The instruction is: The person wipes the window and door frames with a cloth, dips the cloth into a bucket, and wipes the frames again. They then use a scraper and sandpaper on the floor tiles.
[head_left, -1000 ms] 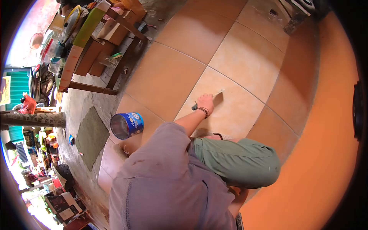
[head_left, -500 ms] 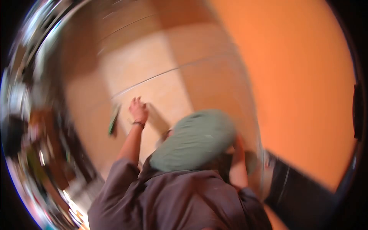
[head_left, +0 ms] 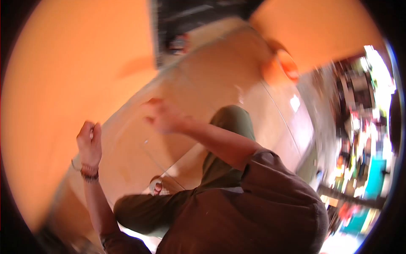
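My left hand (head_left: 89, 144), with bracelets at its wrist, is raised near the orange wall (head_left: 63, 97). Its fingers are curled together, and whatever may be between them is too small to make out. Farther right, my right hand (head_left: 165, 117) hangs over the tiled floor (head_left: 127, 156), with the forearm reaching across in front of my bent knee (head_left: 233, 118). Motion smears its fingers, so their shape and any content are unclear. Part of a foot (head_left: 157, 187) shows between my legs.
A dark panel-like object (head_left: 198, 17) stands at the top, with a small blurred red and dark item (head_left: 179, 44) beside it. An orange rounded object (head_left: 287, 67) is at the upper right. Many cluttered items (head_left: 359, 97) line the right edge.
The view has swung round, bringing the orange wall to the left. My left hand's fingers went from spread to curled. My right hand moved from beside my knee to out in front.
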